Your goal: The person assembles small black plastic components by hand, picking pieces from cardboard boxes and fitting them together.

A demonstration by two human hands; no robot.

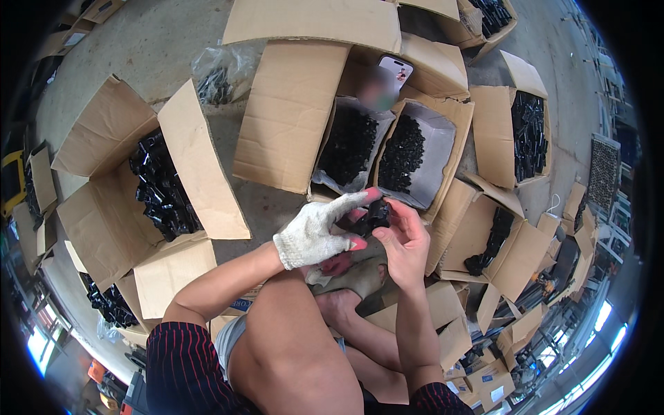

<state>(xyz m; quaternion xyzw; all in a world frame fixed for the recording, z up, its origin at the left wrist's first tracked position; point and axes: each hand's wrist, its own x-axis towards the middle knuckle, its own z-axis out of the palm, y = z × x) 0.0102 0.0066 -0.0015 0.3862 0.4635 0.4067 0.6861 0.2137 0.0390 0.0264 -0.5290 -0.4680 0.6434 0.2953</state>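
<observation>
Between both hands is a small glossy black plastic part (378, 214), partly covered by fingers. My left hand (315, 228) wears a whitish knit glove with the thumb and index fingertips bare or pink; its fingers close around the part's left side. The bare right hand (406, 238) pinches the same part from the right with thumb and fingers. Just beyond the hands sit two grey bins inside a cardboard box: the left bin (382, 142) and the right bin (437, 124). Small black pieces (402, 155) fill part of the right bin, and more dark pieces (346, 145) lie in the left.
A phone (395, 72) stands at the back of the box. At left, an open carton (104, 228) holds black parts (162, 187). Cartons at right (494, 131) hold more black parts (529, 135). A clear plastic bag (225, 69) lies on the concrete floor (166, 48).
</observation>
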